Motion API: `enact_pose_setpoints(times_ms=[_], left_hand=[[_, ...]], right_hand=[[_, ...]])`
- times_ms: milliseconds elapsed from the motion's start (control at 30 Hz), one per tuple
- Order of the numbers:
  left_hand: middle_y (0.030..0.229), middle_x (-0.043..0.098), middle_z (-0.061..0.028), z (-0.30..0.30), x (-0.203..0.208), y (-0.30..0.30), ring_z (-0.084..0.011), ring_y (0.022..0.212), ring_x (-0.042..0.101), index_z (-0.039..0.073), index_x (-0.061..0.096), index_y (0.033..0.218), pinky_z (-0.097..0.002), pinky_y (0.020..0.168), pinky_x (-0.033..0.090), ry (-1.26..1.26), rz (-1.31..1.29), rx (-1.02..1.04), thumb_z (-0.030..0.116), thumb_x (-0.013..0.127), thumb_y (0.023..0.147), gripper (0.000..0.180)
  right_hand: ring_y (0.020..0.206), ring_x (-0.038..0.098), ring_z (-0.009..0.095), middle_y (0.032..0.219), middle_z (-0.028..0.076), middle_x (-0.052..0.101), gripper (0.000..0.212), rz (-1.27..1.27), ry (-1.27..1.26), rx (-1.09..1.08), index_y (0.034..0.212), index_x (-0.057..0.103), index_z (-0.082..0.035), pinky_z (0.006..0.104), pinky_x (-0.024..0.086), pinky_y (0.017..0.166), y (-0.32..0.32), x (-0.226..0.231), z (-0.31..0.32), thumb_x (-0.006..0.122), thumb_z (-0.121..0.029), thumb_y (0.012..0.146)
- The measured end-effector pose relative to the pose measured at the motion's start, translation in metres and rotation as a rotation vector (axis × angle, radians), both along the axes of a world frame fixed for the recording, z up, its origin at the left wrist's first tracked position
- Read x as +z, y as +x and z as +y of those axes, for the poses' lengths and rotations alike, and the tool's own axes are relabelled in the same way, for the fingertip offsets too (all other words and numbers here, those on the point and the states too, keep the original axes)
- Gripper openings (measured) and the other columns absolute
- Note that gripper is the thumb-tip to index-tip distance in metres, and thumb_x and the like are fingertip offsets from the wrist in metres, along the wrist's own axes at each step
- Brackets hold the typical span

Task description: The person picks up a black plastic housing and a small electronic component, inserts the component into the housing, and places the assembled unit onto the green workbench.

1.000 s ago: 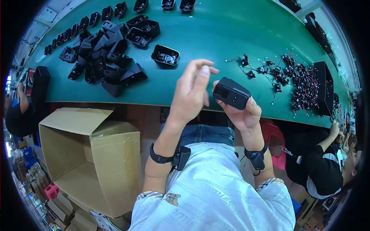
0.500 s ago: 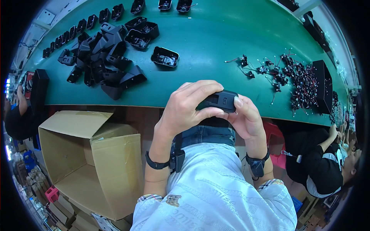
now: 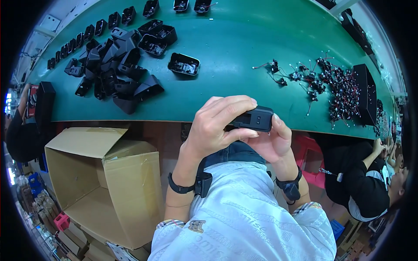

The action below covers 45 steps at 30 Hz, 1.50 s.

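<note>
A black plastic housing (image 3: 260,118) is held up in front of me, just off the table's near edge. My left hand (image 3: 216,124) wraps round its left end, fingers over the top and thumb below. At its right end is my right hand (image 3: 277,137), with thumb and fingers closed against the housing; part of those fingers is hidden behind it. An open black housing (image 3: 184,64) lies on the green table (image 3: 226,82) beyond my hands. Left of it spreads a heap of black housings (image 3: 114,71).
A row of open black shells (image 3: 114,20) curves along the far left. To the right lie a pile of small wired parts (image 3: 344,93) and a black bin (image 3: 365,93). An open cardboard box (image 3: 130,191) stands at my left. A person (image 3: 361,178) sits at right.
My hands and the housing have shifted slightly down and to the right. My right fingers have slid a little along the housing's end.
</note>
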<state>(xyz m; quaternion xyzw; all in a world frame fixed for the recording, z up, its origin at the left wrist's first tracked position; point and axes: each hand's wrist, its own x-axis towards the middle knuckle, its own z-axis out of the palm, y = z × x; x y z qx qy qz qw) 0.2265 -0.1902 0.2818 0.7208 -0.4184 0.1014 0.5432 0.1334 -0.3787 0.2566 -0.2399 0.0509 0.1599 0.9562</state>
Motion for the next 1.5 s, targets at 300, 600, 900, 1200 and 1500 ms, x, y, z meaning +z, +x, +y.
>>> enact_pose_setpoints(times_ms=[300,600,900,1200,1500], left_hand=[[0.109,0.075,-0.0174,0.004,-0.009,-0.004,-0.031,0.103,0.074,0.0,0.071,0.115,-0.0372,0.087,0.06,-0.136,0.095,-0.077,0.031,0.09,0.074,0.055],[0.107,0.075,-0.018,0.007,-0.004,-0.007,-0.0316,0.1,0.075,0.0,0.071,0.113,-0.0379,0.085,0.061,-0.148,0.035,-0.095,0.031,0.091,0.073,0.055],[0.113,0.076,-0.0124,-0.002,-0.017,-0.012,-0.0334,0.109,0.072,0.008,0.072,0.116,-0.0383,0.092,0.054,-0.297,0.095,-0.087,0.038,0.089,0.073,0.055],[0.132,0.066,-0.0171,0.003,0.0,0.023,-0.038,0.127,0.061,0.005,0.064,0.129,-0.0436,0.106,0.048,-0.27,0.045,0.075,0.028,0.084,0.085,0.053],[0.133,0.058,-0.0175,0.028,-0.031,0.061,-0.0431,0.13,0.052,0.004,0.064,0.122,-0.0517,0.109,0.041,0.148,-0.285,0.813,0.005,0.07,0.081,0.042]], right_hand=[[0.108,0.062,0.025,0.126,0.015,0.063,0.054,-0.014,0.099,0.045,0.138,0.055,-0.004,0.0397,0.052,0.085,-0.002,0.006,0.002,0.06,-0.043,0.101],[0.079,0.055,0.01,0.102,0.009,0.063,0.05,0.056,0.065,0.077,0.126,0.057,0.002,0.0253,0.043,0.062,-0.007,0.002,0.005,0.069,-0.035,0.095],[0.114,0.064,0.022,0.129,0.015,0.061,0.076,0.018,-0.097,-0.014,0.142,0.049,0.0,0.0358,0.054,0.093,-0.006,0.016,0.015,0.078,-0.045,0.087],[0.115,0.065,0.024,0.128,0.014,0.066,0.041,-0.295,-0.485,-0.086,0.113,0.069,0.002,0.0403,0.048,0.106,0.06,0.057,-0.004,0.083,-0.025,0.085],[0.11,0.067,0.037,0.132,0.017,0.067,0.038,-0.957,-2.302,-0.238,0.087,0.078,-0.007,0.0445,0.054,0.094,0.31,0.045,-0.036,0.089,-0.04,0.072]])
